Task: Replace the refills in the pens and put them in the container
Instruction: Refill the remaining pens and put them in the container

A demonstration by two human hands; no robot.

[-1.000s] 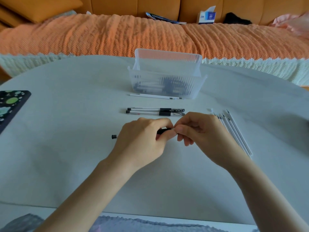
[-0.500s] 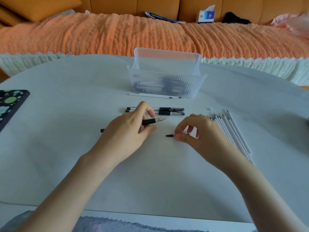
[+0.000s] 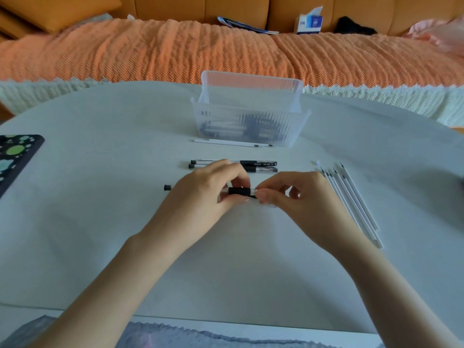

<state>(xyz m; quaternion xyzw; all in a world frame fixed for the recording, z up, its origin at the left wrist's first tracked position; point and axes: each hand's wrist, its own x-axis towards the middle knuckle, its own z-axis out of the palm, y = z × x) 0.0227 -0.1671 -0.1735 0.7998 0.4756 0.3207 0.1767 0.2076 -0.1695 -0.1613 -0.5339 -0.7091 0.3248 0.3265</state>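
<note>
i count one clear container [image 3: 251, 94], the pens inside too blurred to number. one held pen [image 3: 242, 191], two pens [image 3: 258, 163] lying on the counter [image 3: 100, 197], one loose refill [image 3: 226, 142], roughly six refills [image 3: 351, 199] at right, one small white cap [image 3: 317, 162], one tissue box [image 3: 310, 22].

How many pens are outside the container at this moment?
3. Two lie side by side past the hands, an upper pen and a lower pen; the left hand and right hand hold a third pen. Others inside the container are too blurred to count.
</note>
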